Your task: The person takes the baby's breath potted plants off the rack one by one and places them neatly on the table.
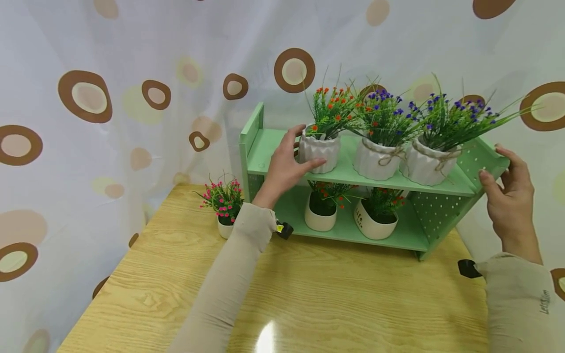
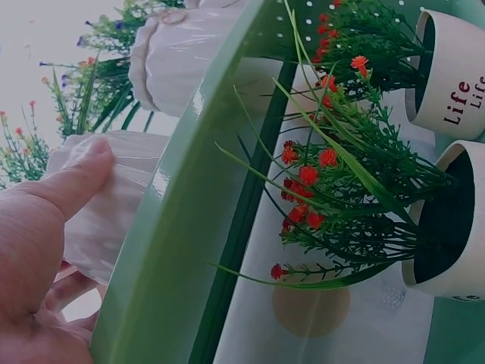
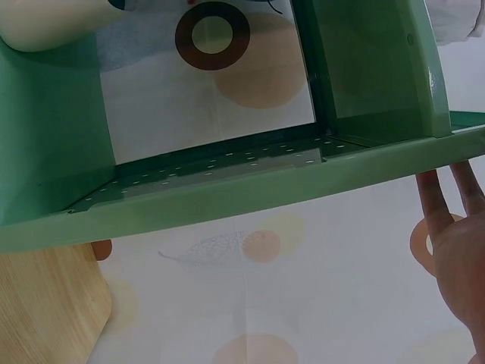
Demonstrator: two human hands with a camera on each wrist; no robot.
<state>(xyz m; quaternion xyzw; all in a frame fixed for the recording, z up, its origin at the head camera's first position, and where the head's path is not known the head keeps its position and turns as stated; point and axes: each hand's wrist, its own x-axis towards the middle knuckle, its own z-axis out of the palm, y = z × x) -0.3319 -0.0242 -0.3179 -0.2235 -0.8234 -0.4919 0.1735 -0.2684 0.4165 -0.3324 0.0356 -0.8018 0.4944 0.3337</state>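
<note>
Plant with pink flowers in a small white pot (image 1: 226,206) stands on the light wooden bench (image 1: 167,274), left of the frame's centre. Right of it, on the upper tier of a two-tier pale-green shelf (image 1: 434,215), the left hand (image 1: 287,166) curls its fingers round a fluted white pot with orange flowers (image 1: 324,154). Two fluted white pots with purple flowers (image 1: 379,159) follow, and at the frame's right the right hand (image 1: 512,196) grips the shelf's side panel between fingers and thumb.
</note>
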